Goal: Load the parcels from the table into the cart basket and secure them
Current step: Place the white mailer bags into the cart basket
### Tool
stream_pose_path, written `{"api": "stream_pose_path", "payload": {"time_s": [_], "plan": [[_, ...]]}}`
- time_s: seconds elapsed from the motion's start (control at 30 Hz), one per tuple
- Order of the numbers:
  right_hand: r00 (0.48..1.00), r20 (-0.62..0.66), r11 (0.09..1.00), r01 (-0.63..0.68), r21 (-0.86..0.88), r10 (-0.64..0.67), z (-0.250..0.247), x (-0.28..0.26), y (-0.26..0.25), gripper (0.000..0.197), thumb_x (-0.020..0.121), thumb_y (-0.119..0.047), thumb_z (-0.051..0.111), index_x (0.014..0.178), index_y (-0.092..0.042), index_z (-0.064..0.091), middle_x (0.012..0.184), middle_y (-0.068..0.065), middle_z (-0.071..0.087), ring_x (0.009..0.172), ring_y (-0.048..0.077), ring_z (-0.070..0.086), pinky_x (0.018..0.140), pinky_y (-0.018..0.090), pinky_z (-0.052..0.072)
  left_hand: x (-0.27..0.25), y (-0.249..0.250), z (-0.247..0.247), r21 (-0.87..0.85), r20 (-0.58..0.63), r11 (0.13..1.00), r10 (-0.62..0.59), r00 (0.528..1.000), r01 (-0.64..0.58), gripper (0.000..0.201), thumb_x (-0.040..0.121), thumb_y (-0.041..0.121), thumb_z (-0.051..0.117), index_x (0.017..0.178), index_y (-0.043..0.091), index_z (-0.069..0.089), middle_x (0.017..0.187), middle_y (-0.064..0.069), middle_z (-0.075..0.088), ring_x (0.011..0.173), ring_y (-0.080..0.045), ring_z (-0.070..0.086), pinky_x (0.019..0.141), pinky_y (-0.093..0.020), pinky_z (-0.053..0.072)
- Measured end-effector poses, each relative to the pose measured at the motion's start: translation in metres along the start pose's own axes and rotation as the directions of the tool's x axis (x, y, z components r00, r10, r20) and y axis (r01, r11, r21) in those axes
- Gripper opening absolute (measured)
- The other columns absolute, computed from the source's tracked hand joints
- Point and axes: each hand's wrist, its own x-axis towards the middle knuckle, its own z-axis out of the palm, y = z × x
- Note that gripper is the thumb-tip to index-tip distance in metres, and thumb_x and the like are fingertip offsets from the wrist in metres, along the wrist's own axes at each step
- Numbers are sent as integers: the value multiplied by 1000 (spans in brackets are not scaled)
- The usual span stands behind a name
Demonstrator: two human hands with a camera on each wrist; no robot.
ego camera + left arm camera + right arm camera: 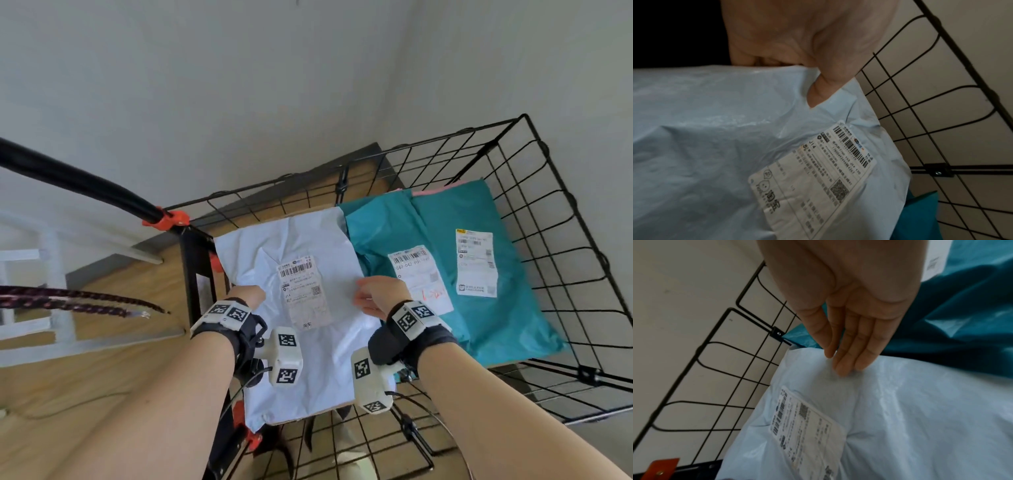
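A pale blue parcel point(308, 240) with a white shipping label point(303, 291) lies in the left half of the black wire cart basket point(561, 219). My left hand point(251, 291) grips its left edge. In the left wrist view the thumb point(824, 87) presses into the top of the parcel point(715, 129) and the fingers are tucked out of sight behind it. My right hand point(368, 294) is at the parcel's right edge, its straight fingertips point(846, 363) touching the top of the plastic point(920, 402). Two teal parcels point(387, 226) point(507, 291) lie in the right half.
The cart's black handle point(78, 181) with an orange clamp point(169, 219) runs off to the upper left. A dark braided cord point(68, 301) hangs at the left above the wooden floor, near a white frame point(51, 274). Walls close in behind the basket.
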Motion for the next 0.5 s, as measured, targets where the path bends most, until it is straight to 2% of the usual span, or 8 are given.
{"api": "stream_pose_path", "payload": {"time_s": [0.03, 0.07, 0.1, 0.13, 0.2, 0.3, 0.33, 0.5], "plan": [[1000, 15, 1000, -8, 9, 8, 5, -1, -3, 31, 92, -5, 47, 120, 4, 57, 72, 9, 57, 65, 21, 56, 67, 28, 49, 7, -2, 2, -19, -10, 1000, 4, 1000, -5, 28, 99, 9, 41, 71, 8, 45, 88, -9, 46, 97, -19, 35, 78, -24, 29], [999, 28, 1000, -16, 25, 15, 8, 0, -5, 31, 92, -7, 49, 120, 3, 58, 76, 10, 60, 71, 23, 60, 76, 34, 53, 8, -1, 2, -31, -18, 999, -12, 1000, 12, 29, 98, 9, 43, 69, 8, 42, 87, -10, 47, 97, -20, 37, 75, -24, 33], [999, 43, 999, -27, 29, 26, 10, 0, -5, 32, 92, -8, 49, 121, 2, 58, 83, 13, 64, 80, 26, 62, 87, 38, 52, 11, 1, 3, -111, -67, 993, -53, 996, 46, 18, 95, 10, 49, 79, 4, 49, 98, -12, 52, 98, -22, 42, 75, -25, 38], [998, 54, 998, -42, 36, 40, 11, 2, -5, 32, 93, -7, 48, 121, 3, 58, 92, 17, 66, 88, 27, 63, 95, 39, 50, 7, 1, 0, -196, -139, 979, -77, 987, 49, 15, 91, 11, 54, 101, 0, 53, 116, -14, 55, 102, -26, 48, 82, -28, 42], [997, 57, 997, -59, 45, 57, 10, 1, -6, 30, 94, -6, 47, 121, 1, 57, 102, 19, 66, 90, 26, 63, 92, 34, 51, 5, -1, -3, -298, -264, 953, -130, 956, 47, 58, 86, 13, 58, 138, 5, 35, 139, -17, 43, 121, -36, 46, 102, -40, 39], [997, 50, 996, -69, 58, 66, 8, -5, -6, 29, 94, -11, 50, 122, -4, 57, 84, 7, 63, 71, 16, 61, 66, 24, 51, -6, 0, -12, -326, -395, 945, -104, 913, -33, 67, 83, 13, 59, 144, 12, 30, 142, -17, 38, 124, -38, 45, 97, -42, 39], [997, 45, 995, -71, 64, 68, 8, -8, -7, 29, 94, -12, 50, 122, -5, 57, 84, 6, 62, 71, 15, 60, 66, 24, 50, -11, 1, -16, -321, -420, 944, -70, 905, -76, 69, 83, 14, 59, 145, 14, 29, 143, -17, 37, 123, -38, 45, 95, -41, 40], [999, 25, 994, -26, 106, 24, 5, -41, -15, 29, 97, -13, 46, 122, -5, 57, 113, 12, 65, 91, 16, 58, 92, 30, 47, -25, 13, -31, -280, -379, 941, 75, 922, -192, 54, 86, 18, 56, 139, 16, 43, 140, -15, 41, 117, -33, 50, 81, -31, 37]]}}
